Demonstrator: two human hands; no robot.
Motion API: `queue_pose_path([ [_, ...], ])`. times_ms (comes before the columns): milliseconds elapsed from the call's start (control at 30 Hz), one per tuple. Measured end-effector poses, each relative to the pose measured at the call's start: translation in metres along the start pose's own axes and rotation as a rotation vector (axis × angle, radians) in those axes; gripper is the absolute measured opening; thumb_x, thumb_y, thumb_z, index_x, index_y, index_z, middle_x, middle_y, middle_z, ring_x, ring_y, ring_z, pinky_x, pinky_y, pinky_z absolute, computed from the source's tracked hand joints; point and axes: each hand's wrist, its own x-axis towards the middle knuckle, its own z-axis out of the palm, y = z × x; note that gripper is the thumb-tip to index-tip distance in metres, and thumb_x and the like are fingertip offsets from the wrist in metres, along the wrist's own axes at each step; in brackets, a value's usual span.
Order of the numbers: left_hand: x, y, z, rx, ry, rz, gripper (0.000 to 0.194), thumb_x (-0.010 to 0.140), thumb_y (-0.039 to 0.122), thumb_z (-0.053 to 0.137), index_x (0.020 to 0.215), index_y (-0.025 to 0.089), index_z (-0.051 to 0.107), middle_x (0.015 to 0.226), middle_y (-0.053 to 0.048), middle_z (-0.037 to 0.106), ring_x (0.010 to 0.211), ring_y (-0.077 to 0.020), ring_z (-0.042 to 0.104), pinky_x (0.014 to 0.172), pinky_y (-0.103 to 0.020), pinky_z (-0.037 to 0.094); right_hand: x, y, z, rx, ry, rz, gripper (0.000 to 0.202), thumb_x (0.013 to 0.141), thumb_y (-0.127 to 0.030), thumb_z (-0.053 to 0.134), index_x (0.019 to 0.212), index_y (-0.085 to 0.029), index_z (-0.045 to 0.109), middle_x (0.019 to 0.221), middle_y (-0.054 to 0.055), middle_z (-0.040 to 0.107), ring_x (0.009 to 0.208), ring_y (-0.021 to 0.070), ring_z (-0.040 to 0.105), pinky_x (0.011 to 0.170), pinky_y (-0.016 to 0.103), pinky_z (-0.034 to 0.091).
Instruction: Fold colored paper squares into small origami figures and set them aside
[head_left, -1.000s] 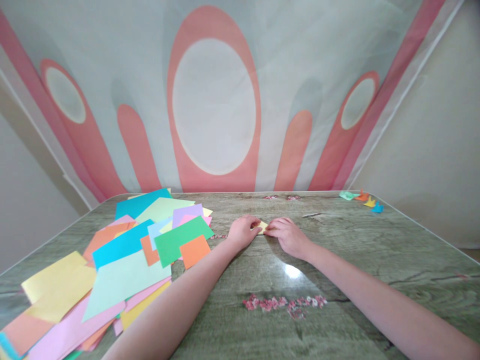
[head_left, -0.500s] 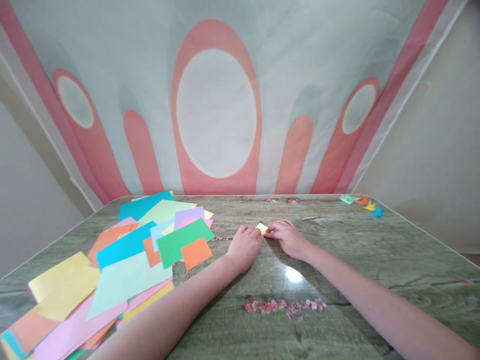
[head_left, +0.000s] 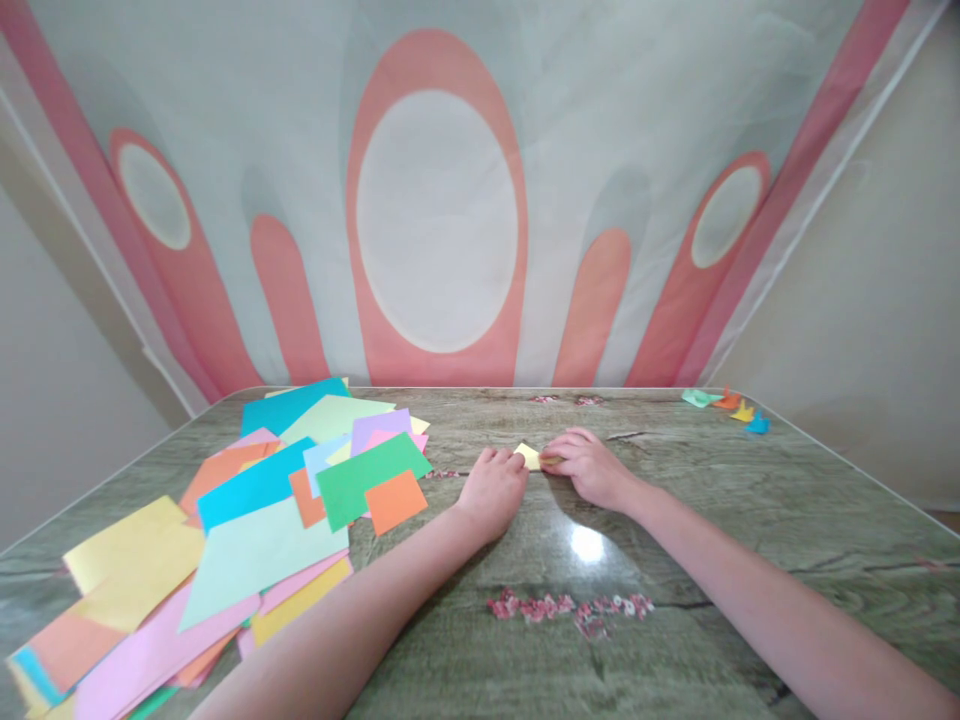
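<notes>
Right hand (head_left: pixel 589 470) pinched small yellow paper (head_left: pixel 528 456) on surface (head_left: pixel 697 480); left hand (head_left: pixel 495 492) rested at its left edge, grip unclear.

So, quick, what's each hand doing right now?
Left hand: loosely curled at the small yellow paper; whether it grips can't be told.
Right hand: closed, holding that paper's right side.

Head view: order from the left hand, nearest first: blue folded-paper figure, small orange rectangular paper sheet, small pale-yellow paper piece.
From the left hand:
1. Small pale-yellow paper piece: at its fingertips, between both hands.
2. Small orange rectangular paper sheet: to its left, at the pile's right edge.
3. Blue folded-paper figure: far right, by the table's edge.
</notes>
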Motion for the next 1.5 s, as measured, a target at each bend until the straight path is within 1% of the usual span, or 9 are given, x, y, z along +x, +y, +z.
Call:
queue_pose_path([
  [233, 0.000, 0.000, 0.000, 0.001, -0.001, -0.010, 0.020, 0.083, 0.012, 0.041, 0.092, 0.014, 0.058, 0.093, -0.009, 0.057, 0.094, -0.0225, 0.047, 0.078, -0.035, 0.033, -0.010, 0.022, -0.009, 0.012, -0.011, 0.004, 0.034, 0.083, -0.010, 0.048, 0.099, -0.034, 0.067, 0.108, 0.001, 0.065, 0.104, 0.0187, 0.051, 0.090, 0.041, 0.031],
  [333, -0.001, -0.001, -0.002, -0.006, -0.026, -0.016, 0.019, 0.083, 0.011, 0.041, 0.091, 0.014, 0.059, 0.093, -0.010, 0.056, 0.094, -0.0224, 0.047, 0.078, -0.035, 0.034, -0.013, 0.025, -0.011, 0.030, -0.025, 0.023, 0.037, 0.082, -0.007, 0.046, 0.099, -0.032, 0.067, 0.108, 0.001, 0.065, 0.103, 0.0184, 0.052, 0.087, 0.039, 0.033],
  [400, -0.001, -0.002, -0.003, -0.013, -0.031, -0.011, 0.020, 0.082, 0.011, 0.042, 0.092, 0.014, 0.058, 0.095, -0.009, 0.056, 0.095, -0.0224, 0.047, 0.079, -0.035, 0.034, -0.013, 0.024, -0.010, 0.039, -0.006, 0.044, 0.036, 0.081, -0.006, 0.046, 0.095, -0.030, 0.069, 0.106, 0.001, 0.066, 0.100, 0.0184, 0.053, 0.086, 0.038, 0.034],
  [500, -0.002, -0.003, -0.004, -0.019, -0.029, -0.006, 0.021, 0.082, 0.010, 0.042, 0.094, 0.014, 0.058, 0.095, -0.009, 0.056, 0.096, -0.0224, 0.046, 0.080, -0.034, 0.034, -0.011, 0.016, -0.006, 0.039, 0.089, 0.119, 0.034, 0.079, -0.003, 0.045, 0.088, -0.024, 0.071, 0.099, 0.002, 0.068, 0.095, 0.0187, 0.054, 0.087, 0.038, 0.034],
  [600, -0.002, -0.003, -0.003, -0.021, -0.021, -0.002, 0.021, 0.082, 0.010, 0.041, 0.093, 0.014, 0.058, 0.094, -0.009, 0.056, 0.094, -0.0221, 0.047, 0.079, -0.034, 0.035, -0.008, 0.004, -0.004, 0.033, 0.166, 0.176, 0.035, 0.081, -0.003, 0.042, 0.096, -0.021, 0.068, 0.102, 0.004, 0.067, 0.097, 0.0192, 0.053, 0.087, 0.037, 0.034],
  [700, -0.002, -0.003, -0.003, -0.027, -0.017, -0.006, 0.022, 0.083, 0.010, 0.040, 0.092, 0.014, 0.059, 0.092, -0.009, 0.056, 0.093, -0.0222, 0.048, 0.080, -0.034, 0.035, -0.004, -0.010, -0.002, 0.057, 0.103, 0.114, 0.035, 0.085, -0.008, 0.041, 0.109, -0.022, 0.062, 0.110, 0.004, 0.064, 0.104, 0.0194, 0.049, 0.088, 0.037, 0.034],
  [900, -0.002, -0.003, -0.005, -0.043, -0.027, -0.019, 0.023, 0.083, 0.011, 0.040, 0.094, 0.015, 0.060, 0.092, -0.009, 0.057, 0.091, -0.0221, 0.048, 0.078, -0.034, 0.035, 0.001, -0.020, 0.002, 0.054, -0.010, 0.071, 0.034, 0.084, -0.012, 0.048, 0.113, -0.026, 0.060, 0.113, 0.003, 0.062, 0.107, 0.0198, 0.046, 0.091, 0.037, 0.030],
  [1300, -0.005, -0.009, -0.006, 0.003, 0.019, -0.084, 0.019, 0.079, 0.011, 0.046, 0.078, 0.012, 0.065, 0.082, -0.011, 0.060, 0.087, -0.0237, 0.048, 0.076, -0.037, 0.033, 0.001, -0.014, 0.005, 0.045, -0.016, 0.079, 0.035, 0.086, -0.012, 0.045, 0.113, -0.030, 0.060, 0.112, 0.004, 0.062, 0.104, 0.0198, 0.047, 0.089, 0.039, 0.028],
  [1500, -0.007, -0.016, -0.010, 0.030, -0.036, -0.124, 0.020, 0.079, 0.011, 0.047, 0.075, 0.010, 0.067, 0.079, -0.014, 0.061, 0.086, -0.0252, 0.048, 0.072, -0.038, 0.033, 0.000, -0.012, 0.007, 0.046, -0.014, 0.083, 0.036, 0.085, -0.010, 0.045, 0.112, -0.030, 0.060, 0.113, 0.004, 0.061, 0.104, 0.0197, 0.048, 0.089, 0.039, 0.028],
])
